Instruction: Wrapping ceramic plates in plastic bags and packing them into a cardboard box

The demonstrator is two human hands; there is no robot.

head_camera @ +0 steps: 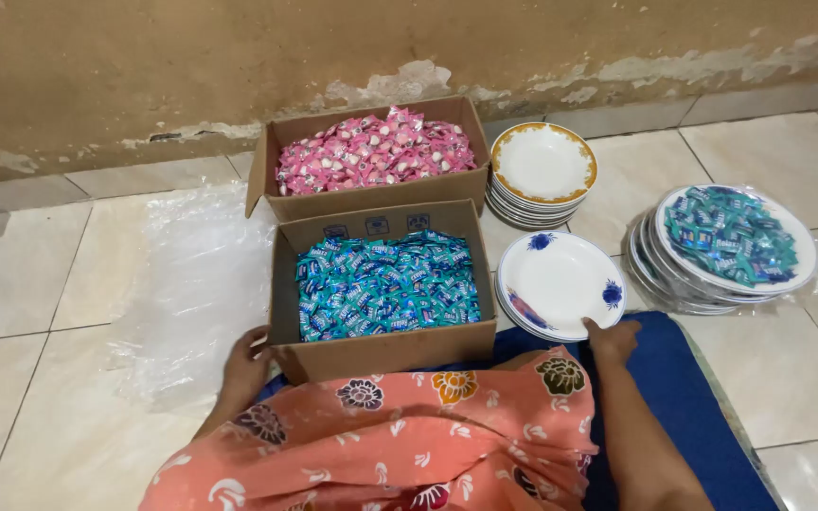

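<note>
Head view: pale tiled floor (68, 284), flaking wall (144, 66), open hands (248, 364) on box (381, 352) and plate (560, 284)

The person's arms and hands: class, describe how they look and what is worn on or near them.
Both arms are bare, with no sleeves, gloves or jewellery visible on the left hand or right hand. Between them lies an orange garment printed with dark, yellow and white flowers.

Home floor, pale tiles (788, 378), stained peeling wall (144, 66), stacked dinner plates (542, 166) (household kind), blue mat (684, 397)
</note>
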